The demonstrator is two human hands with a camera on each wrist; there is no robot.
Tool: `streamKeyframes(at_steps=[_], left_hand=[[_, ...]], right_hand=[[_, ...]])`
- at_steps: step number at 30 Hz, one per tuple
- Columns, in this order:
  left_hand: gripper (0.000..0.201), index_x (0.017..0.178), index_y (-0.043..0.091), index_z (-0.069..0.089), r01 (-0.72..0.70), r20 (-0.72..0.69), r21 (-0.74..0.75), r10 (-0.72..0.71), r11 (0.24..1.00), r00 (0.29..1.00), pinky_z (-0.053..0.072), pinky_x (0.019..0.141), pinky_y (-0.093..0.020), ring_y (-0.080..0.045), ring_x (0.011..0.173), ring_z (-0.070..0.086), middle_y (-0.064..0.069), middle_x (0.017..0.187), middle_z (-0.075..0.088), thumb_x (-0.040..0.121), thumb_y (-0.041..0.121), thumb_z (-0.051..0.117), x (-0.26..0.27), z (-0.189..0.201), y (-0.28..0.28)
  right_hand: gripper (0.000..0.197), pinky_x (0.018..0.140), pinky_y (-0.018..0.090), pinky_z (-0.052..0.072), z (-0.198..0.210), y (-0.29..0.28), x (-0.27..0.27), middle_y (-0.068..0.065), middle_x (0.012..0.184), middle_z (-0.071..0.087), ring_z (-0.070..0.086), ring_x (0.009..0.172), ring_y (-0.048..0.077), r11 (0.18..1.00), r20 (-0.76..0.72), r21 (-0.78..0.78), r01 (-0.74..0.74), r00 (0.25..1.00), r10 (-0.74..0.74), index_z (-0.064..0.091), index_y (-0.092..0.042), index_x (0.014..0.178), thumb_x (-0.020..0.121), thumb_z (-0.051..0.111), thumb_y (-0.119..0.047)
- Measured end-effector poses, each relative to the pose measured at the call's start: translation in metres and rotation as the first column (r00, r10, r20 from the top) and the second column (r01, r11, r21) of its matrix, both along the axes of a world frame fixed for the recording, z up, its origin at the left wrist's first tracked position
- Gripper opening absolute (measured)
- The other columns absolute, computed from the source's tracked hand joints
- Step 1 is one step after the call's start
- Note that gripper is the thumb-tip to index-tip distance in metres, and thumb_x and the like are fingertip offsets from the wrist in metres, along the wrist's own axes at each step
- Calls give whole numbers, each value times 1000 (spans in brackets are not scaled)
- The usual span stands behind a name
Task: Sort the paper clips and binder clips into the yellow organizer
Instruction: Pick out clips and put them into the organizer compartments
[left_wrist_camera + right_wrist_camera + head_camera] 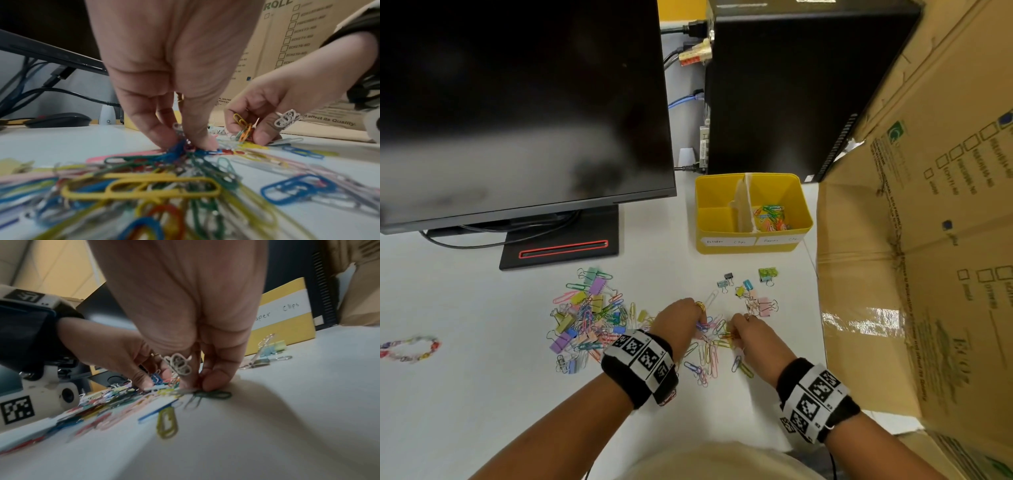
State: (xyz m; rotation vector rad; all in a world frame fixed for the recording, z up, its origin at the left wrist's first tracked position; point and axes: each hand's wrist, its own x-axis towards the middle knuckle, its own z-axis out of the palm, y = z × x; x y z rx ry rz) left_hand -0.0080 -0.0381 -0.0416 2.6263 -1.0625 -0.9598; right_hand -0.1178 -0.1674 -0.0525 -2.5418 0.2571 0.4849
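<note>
Two hands down on the white bench [482, 394], both working the loose spread of coloured paper clips [705, 356] directly in front. Left hand [681, 322] grip narrow, fingertips [164, 138] pinched into a tangle of blue and green paper clips. Right hand [750, 330] grip also narrow, closed round a small bunch of orange and yellow clips [244, 128], with a silver ring [286, 120] on one finger. Too many paper clips to count.

Mixed heap of binder clips and paper clips [585, 315] to the left. Cluster of roughly eight binder clips [753, 291] to the right, near the yellow organizer [753, 246]. One organizer, two compartments split by a divider: left one, labelled for binder clips, bare inside; right one holding a small pile of paper clips [772, 216].

One dark monitor [517, 102] on its stand back left, one black computer tower [791, 85] behind the organizer, one large cardboard box [911, 274] crowding the right side. One chain of linked clips [410, 347] far left, blurred.
</note>
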Motion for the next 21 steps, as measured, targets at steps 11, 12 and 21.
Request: streamKeyframes(at_steps=[11, 12, 21], left_hand=[[18, 104, 1, 64, -166, -199, -302, 108, 939, 974, 39, 56, 5, -4, 74, 53, -11, 104, 65, 88, 8, 59, 40, 61, -26], [18, 103, 1, 64, -178, -202, -363, 109, 915, 973, 40, 59, 4, -4, 77, 55, -7, 102, 64, 88, 9, 59, 45, 74, -40], [17, 96, 0, 69, -333, -119, -573, 327, 749, 938, 52, 87, -34, -31, 98, 65, -19, 100, 71, 85, 11, 61, 81, 107, -194]], right_hand=[[28, 71, 16, 46, 56, -73, 27, -2, 79, 58, 54, 72, 11, 814, 211, 483, 323, 859, -467, 50, -30, 76, 88, 56, -5], [29, 71, 22, 48, 64, -85, 37, 0, 81, 59, 54, 73, 14, 801, 251, 490, 345, 824, -509, 49, -31, 75, 88, 56, -6], [20, 77, 33, 44, 87, -157, 117, 22, 91, 64, 60, 98, 36, 847, 231, -36, 530, 830, -509, 61, 0, 101, 84, 61, -11]])
